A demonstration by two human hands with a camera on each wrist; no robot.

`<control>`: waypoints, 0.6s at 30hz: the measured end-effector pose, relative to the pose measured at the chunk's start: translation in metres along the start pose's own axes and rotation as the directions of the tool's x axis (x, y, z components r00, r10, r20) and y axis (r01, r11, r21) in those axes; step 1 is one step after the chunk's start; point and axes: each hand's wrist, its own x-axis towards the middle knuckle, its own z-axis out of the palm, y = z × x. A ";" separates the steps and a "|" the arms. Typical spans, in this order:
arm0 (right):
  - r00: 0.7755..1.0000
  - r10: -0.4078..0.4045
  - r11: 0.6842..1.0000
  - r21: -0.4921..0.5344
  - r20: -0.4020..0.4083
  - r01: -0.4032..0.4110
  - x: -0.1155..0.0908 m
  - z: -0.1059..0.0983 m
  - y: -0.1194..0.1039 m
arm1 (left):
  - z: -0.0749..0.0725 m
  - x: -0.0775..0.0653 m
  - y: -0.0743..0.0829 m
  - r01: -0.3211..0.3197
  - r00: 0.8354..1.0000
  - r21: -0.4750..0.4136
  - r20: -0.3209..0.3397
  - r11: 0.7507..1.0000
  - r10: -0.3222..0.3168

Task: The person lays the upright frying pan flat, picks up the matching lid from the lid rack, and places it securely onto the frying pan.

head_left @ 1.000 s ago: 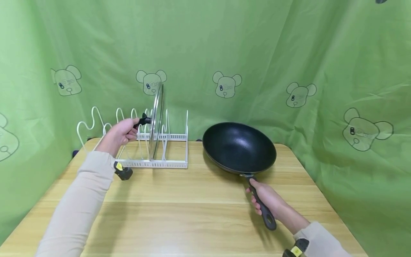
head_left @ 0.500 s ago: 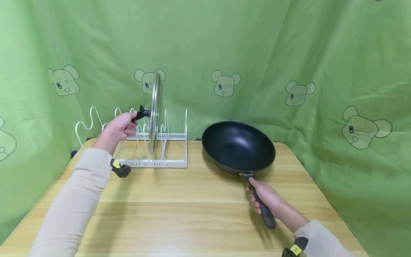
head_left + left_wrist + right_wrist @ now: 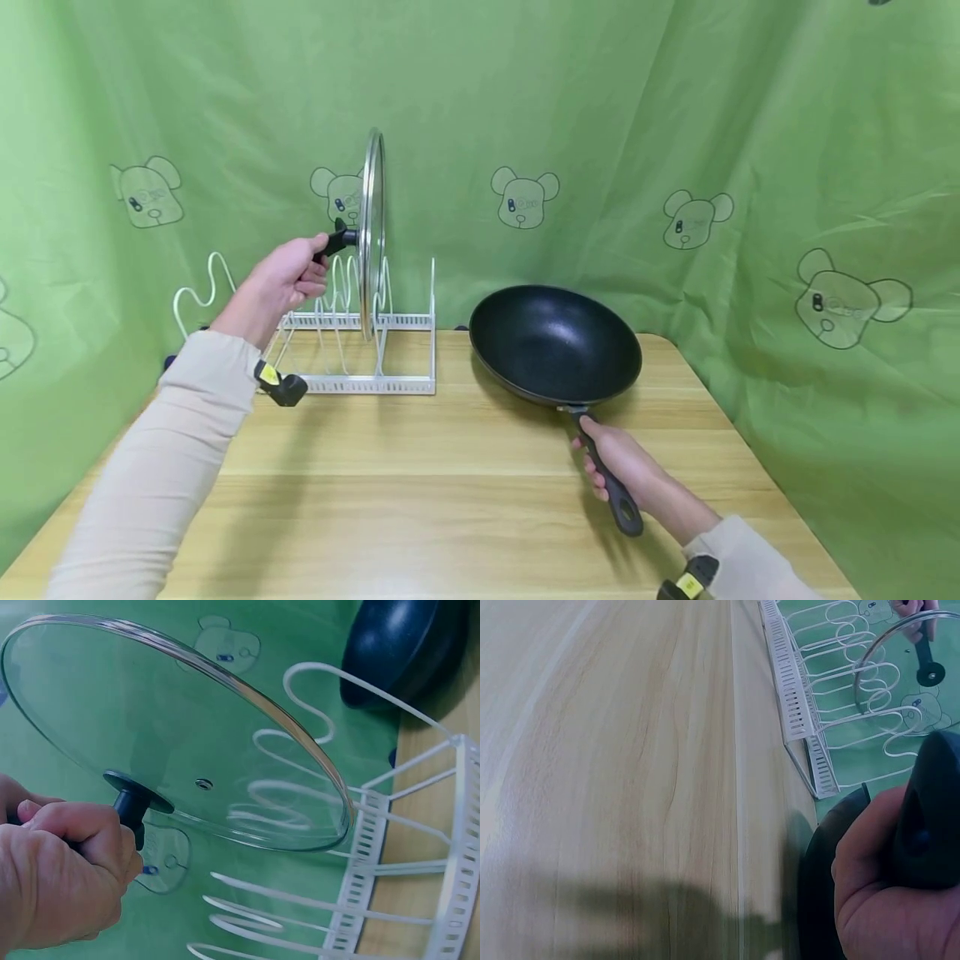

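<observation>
My left hand (image 3: 291, 271) grips the black handle of a round glass lid (image 3: 372, 242) with a metal rim. The lid stands nearly upright in the air, its lower edge among the upper parts of the wires of a white rack (image 3: 360, 384). In the left wrist view, fingers wrap the knob of the lid (image 3: 150, 712), and the rack (image 3: 457, 847) lies below it. My right hand (image 3: 622, 462) holds the dark handle of a black wok (image 3: 555, 346), which rests on the table with its hollow facing up. The right wrist view shows the handle end (image 3: 930, 817) inside that hand.
The white rack stands at the back left of the wooden table (image 3: 420, 500), its wire dividers rising in a row. Green cloth (image 3: 600, 100) with bear-head drawings hangs behind and on both sides. The wok is right of the rack, with a gap between.
My left hand has raised the glass lid, so its lower edge has come up from the rack's base and moved slightly right. My right hand and the wok have stayed in place.
</observation>
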 end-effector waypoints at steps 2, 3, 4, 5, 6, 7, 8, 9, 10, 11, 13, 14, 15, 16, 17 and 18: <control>1.000 -0.001 1.000 0.001 0.002 0.001 0.000 0.001 0.000 | 0.004 -0.003 0.005 -0.012 1.000 0.016 0.001 1.000 0.012; 1.000 0.000 1.000 0.001 0.002 0.000 0.000 0.001 0.000 | 0.006 -0.004 0.008 -0.020 1.000 0.032 0.000 0.999 0.020; 1.000 0.000 1.000 0.001 0.002 0.000 0.000 0.001 0.000 | 0.009 -0.005 0.010 -0.028 1.000 0.049 -0.001 0.998 0.028; 1.000 0.000 1.000 0.001 0.002 0.000 0.000 0.000 0.001 | 0.011 -0.006 0.012 -0.036 0.999 0.066 -0.002 0.997 0.036; 1.000 0.001 1.000 0.001 0.003 -0.001 0.001 0.000 0.001 | 0.014 -0.008 0.015 -0.045 0.999 0.085 -0.005 0.995 0.045; 1.000 0.001 1.000 0.002 0.004 -0.001 0.001 0.000 0.001 | 0.016 -0.009 0.017 -0.053 0.999 0.104 -0.008 0.993 0.054; 1.000 0.001 1.000 0.002 0.004 -0.001 0.001 0.000 0.001 | 0.018 -0.010 0.019 -0.060 0.998 0.124 -0.012 0.990 0.062; 1.000 0.001 1.000 0.001 0.005 -0.001 0.001 0.000 0.001 | 0.021 -0.012 0.021 -0.066 0.998 0.137 -0.014 0.988 0.069; 1.000 0.000 1.000 0.000 0.006 0.000 0.001 0.000 0.001 | 0.023 -0.013 0.024 -0.073 0.997 0.149 -0.016 0.986 0.077; 1.000 0.000 1.000 0.001 0.007 0.000 0.001 0.000 0.001 | 0.025 -0.015 0.026 -0.079 0.996 0.155 -0.015 0.985 0.082; 1.000 -0.002 1.000 0.001 0.008 0.002 0.002 0.000 0.001 | 0.029 -0.017 0.030 -0.090 0.995 0.164 -0.015 0.982 0.094; 1.000 -0.003 1.000 0.001 0.009 0.003 0.002 -0.001 0.001 | 0.031 -0.019 0.032 -0.096 0.995 0.168 -0.016 0.981 0.100; 1.000 -0.004 1.000 0.001 0.009 0.004 0.002 -0.001 0.000 | 0.034 -0.020 0.034 -0.101 0.994 0.169 -0.016 0.980 0.105; 1.000 -0.004 1.000 0.001 0.009 0.004 0.002 -0.001 0.001 | 0.036 -0.021 0.036 -0.104 0.994 0.171 -0.019 0.980 0.109; 1.000 -0.004 1.000 0.002 0.007 0.004 0.002 -0.001 0.001 | 0.038 -0.021 0.038 -0.105 0.994 0.172 -0.022 0.979 0.111; 1.000 -0.005 1.000 0.001 0.006 0.005 0.002 -0.001 0.001 | 0.041 -0.022 0.039 -0.107 0.993 0.177 -0.025 0.978 0.113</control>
